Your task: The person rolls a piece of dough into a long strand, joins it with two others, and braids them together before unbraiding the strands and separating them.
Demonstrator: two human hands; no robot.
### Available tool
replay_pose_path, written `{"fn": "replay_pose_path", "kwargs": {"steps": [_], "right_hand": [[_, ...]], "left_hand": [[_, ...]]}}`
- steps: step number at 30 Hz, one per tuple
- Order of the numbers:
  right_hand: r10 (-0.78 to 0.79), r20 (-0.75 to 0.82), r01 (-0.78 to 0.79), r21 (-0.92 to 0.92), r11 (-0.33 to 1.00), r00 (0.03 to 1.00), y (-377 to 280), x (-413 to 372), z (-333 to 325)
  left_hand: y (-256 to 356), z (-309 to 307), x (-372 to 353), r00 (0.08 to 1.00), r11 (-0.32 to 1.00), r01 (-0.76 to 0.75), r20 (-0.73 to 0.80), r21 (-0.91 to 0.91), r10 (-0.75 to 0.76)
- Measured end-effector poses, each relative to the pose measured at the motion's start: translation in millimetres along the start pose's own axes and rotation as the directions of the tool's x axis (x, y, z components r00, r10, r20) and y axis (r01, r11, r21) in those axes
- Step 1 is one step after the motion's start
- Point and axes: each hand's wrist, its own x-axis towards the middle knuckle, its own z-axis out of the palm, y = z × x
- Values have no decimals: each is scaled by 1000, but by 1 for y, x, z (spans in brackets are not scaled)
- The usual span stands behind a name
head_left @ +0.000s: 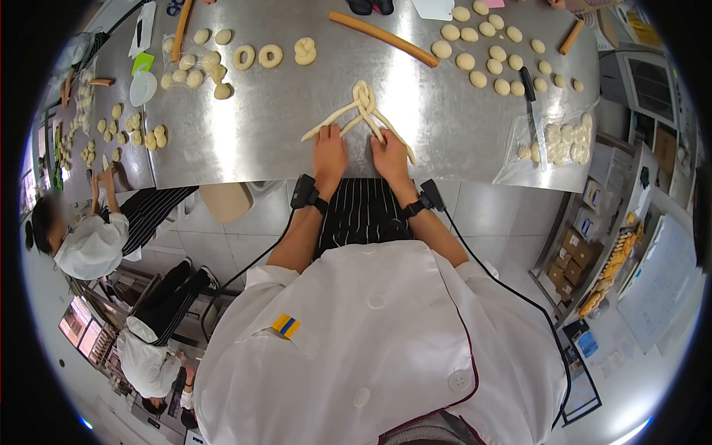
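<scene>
A partly braided piece of dough [362, 95] lies on the steel table in front of me, its plaited end pointing away and several loose strands fanning toward me. My left hand [331, 154] is closed on the end of an inner left strand, close to where the outer left strand [317, 129] lies. With its fingers pinched, my right hand [391, 157] holds the end of an inner right strand. The outer right strand [404, 142] runs past that hand toward the table's near edge. Both palms face down and my fingertips are partly hidden.
Dough balls [495, 67] and a rolling pin [386, 38] lie beyond on the steel table [259, 141]. Shaped dough rings [243, 58] sit at the left. A knife [535, 111] rests by bagged dough [567, 142] at right. A co-worker [93, 237] works at far left.
</scene>
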Motion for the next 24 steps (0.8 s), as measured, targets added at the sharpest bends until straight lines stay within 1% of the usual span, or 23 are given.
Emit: {"fn": "replay_pose_path", "kwargs": {"steps": [2,3,4,5,6,7,8,9,11,12,13,14,15,16,17,18,19,21,22,24], "right_hand": [[-160,-127,141,-148,979,979,10,-3,4],[-161,-126,142,-147,979,979,7,-5,3],[-192,-143,155,-239,959,971,5,-8,3],[-224,-156,163,-330,930,962,3,-10,2],[-225,-157,164,-330,930,962,0,-12,1],[-256,-155,176,-400,899,954,-2,-12,2],[-285,-149,187,-468,864,947,-4,-15,2],[-285,-149,186,-468,864,947,-7,-19,1],[-354,-167,188,-605,774,920,-15,-22,0],[-355,-165,189,-606,773,920,-20,-25,-1],[-444,-156,265,-616,742,882,-26,-27,-1],[-531,-146,339,-624,704,835,-32,-27,2],[-533,-144,342,-622,704,834,-36,-26,11],[-355,-75,288,-444,849,932,-37,-23,24],[-179,34,182,-258,949,983,-39,-18,36],[-229,13,224,-269,937,973,-31,-10,51],[-232,13,227,-267,937,973,-36,-6,58],[24,4,-24,-82,996,1000,-47,3,70],[24,6,-24,-82,996,1000,-50,4,74],[-3,-81,5,17,1000,997,-56,8,78]], "left_hand": [[2,-3,0,999,999,28,14,37,-28],[6,-8,0,998,996,54,28,74,-56],[11,-13,1,998,996,53,26,74,-55],[16,-18,0,996,990,85,-32,115,-82],[20,-21,0,990,981,118,-91,153,-105],[15,-15,2,990,981,118,-92,153,-105],[8,-10,5,979,986,145,-154,76,-133],[-1,-5,5,963,986,167,-212,-3,-164],[-16,-6,8,961,988,154,-232,-13,-152],[-20,-9,8,958,990,143,-248,-22,-144],[-24,-12,7,956,989,147,-252,-21,-147],[-28,-15,7,973,992,123,-198,13,-118],[-31,-18,7,986,994,97,-139,45,-90],[-38,-18,7,986,994,100,-139,45,-93],[-46,-19,10,994,998,55,-95,10,-54],[-51,-20,12,998,1000,11,-54,-25,-12],[-51,-22,12,998,1000,11,-57,-23,-13],[-52,-26,16,995,999,-55,-81,1,54],[-51,-27,16,995,999,-53,-82,2,53],[-51,-27,20,994,995,-78,-87,-59,73]]}}
